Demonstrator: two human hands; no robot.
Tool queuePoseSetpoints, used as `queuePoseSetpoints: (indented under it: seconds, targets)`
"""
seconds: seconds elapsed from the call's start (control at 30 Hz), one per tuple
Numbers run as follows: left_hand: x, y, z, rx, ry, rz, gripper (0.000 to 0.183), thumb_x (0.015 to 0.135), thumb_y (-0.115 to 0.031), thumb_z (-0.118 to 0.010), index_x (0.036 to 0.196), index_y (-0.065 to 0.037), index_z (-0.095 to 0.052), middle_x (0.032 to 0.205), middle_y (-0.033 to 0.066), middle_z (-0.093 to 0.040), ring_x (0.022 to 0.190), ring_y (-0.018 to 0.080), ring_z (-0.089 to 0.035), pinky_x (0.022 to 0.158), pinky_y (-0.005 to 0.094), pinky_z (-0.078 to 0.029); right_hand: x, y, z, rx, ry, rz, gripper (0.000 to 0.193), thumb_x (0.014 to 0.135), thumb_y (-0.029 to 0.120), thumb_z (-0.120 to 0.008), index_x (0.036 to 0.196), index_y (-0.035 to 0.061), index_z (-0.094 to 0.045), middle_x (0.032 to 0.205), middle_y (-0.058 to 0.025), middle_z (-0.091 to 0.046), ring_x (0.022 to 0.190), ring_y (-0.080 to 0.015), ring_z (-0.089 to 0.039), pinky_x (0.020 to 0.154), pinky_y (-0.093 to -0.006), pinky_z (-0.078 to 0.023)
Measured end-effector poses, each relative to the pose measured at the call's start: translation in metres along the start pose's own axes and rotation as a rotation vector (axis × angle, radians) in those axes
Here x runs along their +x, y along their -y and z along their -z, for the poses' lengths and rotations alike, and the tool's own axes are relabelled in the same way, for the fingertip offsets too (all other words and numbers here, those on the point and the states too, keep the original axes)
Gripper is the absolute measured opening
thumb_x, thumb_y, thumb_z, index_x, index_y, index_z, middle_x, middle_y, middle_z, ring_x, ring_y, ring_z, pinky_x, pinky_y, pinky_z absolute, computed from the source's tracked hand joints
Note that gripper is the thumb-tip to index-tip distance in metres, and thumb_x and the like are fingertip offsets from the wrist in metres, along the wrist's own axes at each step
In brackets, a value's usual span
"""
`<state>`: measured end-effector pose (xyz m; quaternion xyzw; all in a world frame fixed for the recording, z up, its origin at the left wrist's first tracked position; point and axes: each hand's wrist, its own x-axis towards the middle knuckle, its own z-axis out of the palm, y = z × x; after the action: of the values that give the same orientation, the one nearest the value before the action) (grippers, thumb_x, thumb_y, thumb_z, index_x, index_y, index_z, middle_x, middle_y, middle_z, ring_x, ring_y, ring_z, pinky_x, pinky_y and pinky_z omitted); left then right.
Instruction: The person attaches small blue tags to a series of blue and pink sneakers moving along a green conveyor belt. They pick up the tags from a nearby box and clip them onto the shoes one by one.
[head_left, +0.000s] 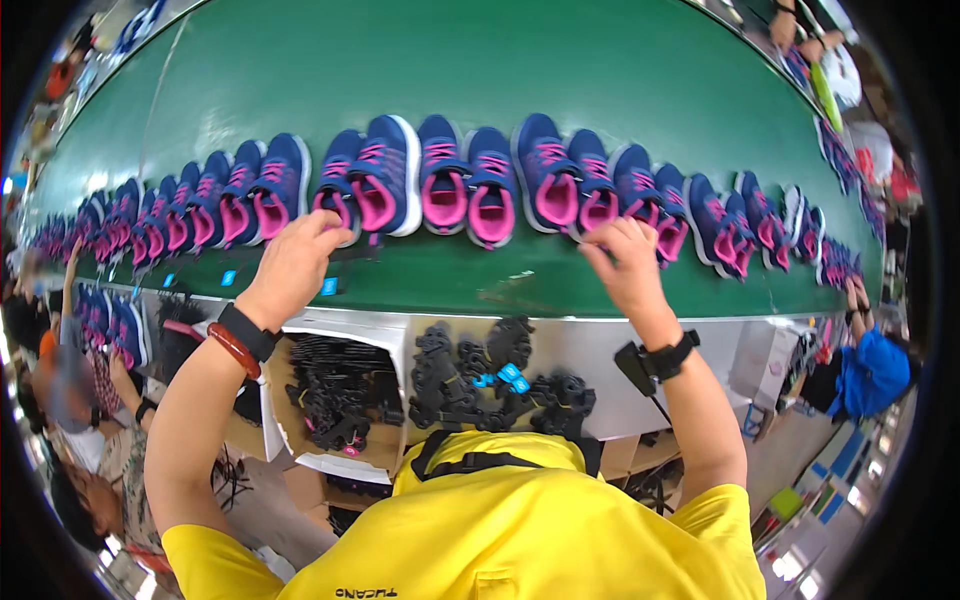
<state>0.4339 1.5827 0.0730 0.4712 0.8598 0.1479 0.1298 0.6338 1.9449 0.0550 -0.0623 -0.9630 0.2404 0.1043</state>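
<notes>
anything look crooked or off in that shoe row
Mildly: the shoe just right of the left hand shows a broad white sole edge, so it seems tipped compared with its neighbours. Nothing visibly spilled or damaged stands out.

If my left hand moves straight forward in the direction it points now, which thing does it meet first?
Most likely the blue and pink shoe just ahead of your left hand; depth is unclear, so they may already touch.
</notes>
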Motion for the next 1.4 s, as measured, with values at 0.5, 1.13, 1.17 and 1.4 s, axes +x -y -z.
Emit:
queuePoseSetpoints:
  seconds: [0.5, 1.13, 1.17, 1.4]
  targets:
    - [0.094, -0.083, -0.094, 0.084, 0.177, 0.074, 0.041, 0.079, -0.02, -0.069, 0.119, -0.021, -0.06, 0.095, 0.0103, -0.057, 0.079, 0.0331, -0.063, 0.067, 0.044, -0.051, -0.241, -0.09, 0.087, -0.334, 0.474, -0.504, 0.036, 0.062, 0.02, -0.081, 0.094, 0.014, -0.064, 0.09, -0.0055, -0.059, 0.095, -0.0252, -0.055, 0.085, -0.0401, -0.038]
    - [0.068, -0.044, -0.085, -0.224, 0.03, 0.01, 0.025, 0.08, -0.004, -0.063, 0.103, -0.005, -0.054, 0.104, 0.0125, -0.059, 0.087, 0.0368, -0.062, 0.073, 0.045, -0.05, -0.028, 0.063, -0.003, 1.028, 0.554, -0.735, 0.039, 0.095, 0.007, -0.049, 0.132, 0.0061, -0.038, 0.081, -0.0085, -0.066, 0.062, -0.015, -0.066, 0.053, -0.0274, -0.051]
    - [0.069, -0.041, -0.088, -0.245, 0.02, 0.008, 0.023, 0.08, -0.004, -0.063, 0.101, -0.005, -0.054, 0.102, 0.0124, -0.059, 0.087, 0.0369, -0.062, 0.073, 0.0449, -0.05, -0.019, 0.075, -0.021, 1.048, 0.544, -0.721, 0.041, 0.095, 0.007, -0.048, 0.134, 0.0063, -0.037, 0.081, -0.0086, -0.066, 0.058, -0.0149, -0.065, 0.05, -0.0273, -0.051]
    - [0.07, -0.031, -0.089, -0.311, 0.044, 0.049, 0.02, 0.079, -0.003, -0.064, 0.097, -0.004, -0.055, 0.097, 0.0127, -0.061, 0.085, 0.0373, -0.062, 0.07, 0.0436, -0.051, 0.004, 0.114, -0.087, 1.105, 0.384, -0.836, 0.042, 0.096, 0.006, -0.045, 0.136, 0.0012, -0.034, 0.082, -0.0107, -0.065, 0.057, -0.0157, -0.065, 0.048, -0.0265, -0.051]
